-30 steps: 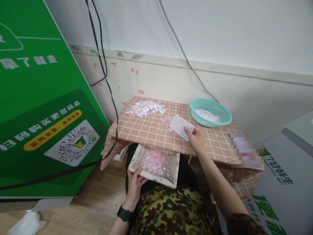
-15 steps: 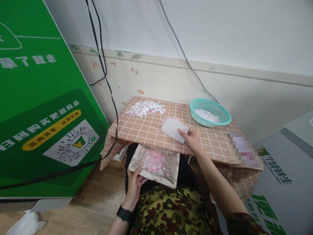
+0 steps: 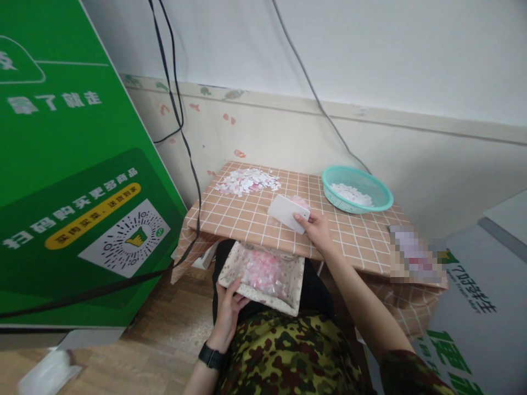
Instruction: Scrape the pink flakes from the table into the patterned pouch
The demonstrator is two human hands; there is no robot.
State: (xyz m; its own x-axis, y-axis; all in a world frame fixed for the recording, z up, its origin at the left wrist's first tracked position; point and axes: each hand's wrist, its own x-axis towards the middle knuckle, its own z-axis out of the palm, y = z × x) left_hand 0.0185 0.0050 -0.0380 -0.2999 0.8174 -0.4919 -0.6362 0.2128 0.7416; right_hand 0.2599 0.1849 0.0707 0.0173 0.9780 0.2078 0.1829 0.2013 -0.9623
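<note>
My right hand (image 3: 316,229) grips a flat white rectangular card (image 3: 284,213) by its right end, just over the checked tablecloth. Beside and partly behind the card lie small translucent pink pieces (image 3: 300,202). My left hand (image 3: 229,300) is closed on the near left corner of a shallow fabric-lined tray (image 3: 290,300). The tray rests over my lap, against the table's front edge. Inside it is a heap of clear and pink plastic-like pieces (image 3: 263,272); their exact kind I cannot make out.
On the table (image 3: 239,225), a pile of small white and pink paper pieces (image 3: 249,181) lies back left. A turquoise basket (image 3: 357,189) with white pieces stands back right. Dark cables (image 3: 190,153) hang at the left, near a green panel (image 3: 61,164). A blurred-out item (image 3: 414,255) lies right.
My right hand has shifted the card slightly left and away from me, uncovering some pink pieces on its right side. The left hand and the tray stay in place.
</note>
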